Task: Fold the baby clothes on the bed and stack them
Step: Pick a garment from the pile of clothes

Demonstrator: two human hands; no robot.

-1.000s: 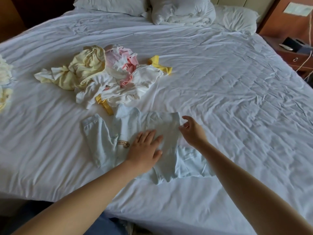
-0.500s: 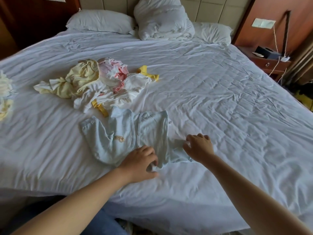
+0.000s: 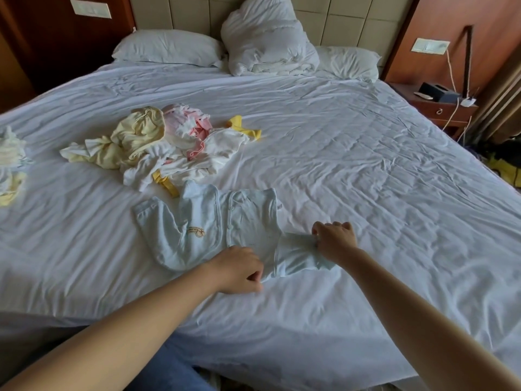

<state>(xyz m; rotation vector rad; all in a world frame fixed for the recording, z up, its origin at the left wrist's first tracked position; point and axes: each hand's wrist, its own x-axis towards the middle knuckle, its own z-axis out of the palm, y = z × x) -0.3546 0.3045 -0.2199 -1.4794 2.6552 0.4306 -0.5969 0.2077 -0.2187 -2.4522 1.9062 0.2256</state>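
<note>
**Item:** pale blue baby garment [image 3: 214, 230], button-front, with a small emblem on the chest. It lies flat on the bed [image 3: 366, 179] directly ahead of both hands, collar end away from them. One sleeve [image 3: 153, 221] is spread out beyond and to the left of the left hand.

**Left hand** [image 3: 239, 270]: fingers curled, thumb meeting fingertips at the garment's near edge. As far as can be seen, this is a pinch on the hem.

**Right hand** [image 3: 335, 241]: fingers curled over the bunched lower part of the garment, which is drawn out sideways between the two hands.

**Also present:**
- A heap of unfolded baby clothes [image 3: 158, 145], yellow, pink and white, lies beyond the left hand, just past the garment's collar.
- A small stack [image 3: 11, 165] sits well off to the left of the left hand.

**Step in hand, judged:** taking up the lower end to fold it over the body.

**Handling notes:**
- The cloth is thin and soft, and will likely slump and crease wherever it is unsupported.
- Keep both grips level on the same edge, with light tension between them, so the fold line runs straight.
- Straighten the bunched part under the right hand before it goes over, since a wrinkle folded in stays in.
- Lift low, lay the edge short of the collar, and press flat with open palms.
- Tuck in the spread sleeve, or the packet will be lopsided and stack badly.
- Keep clear of the heap, lest a loose piece be caught in.
</note>
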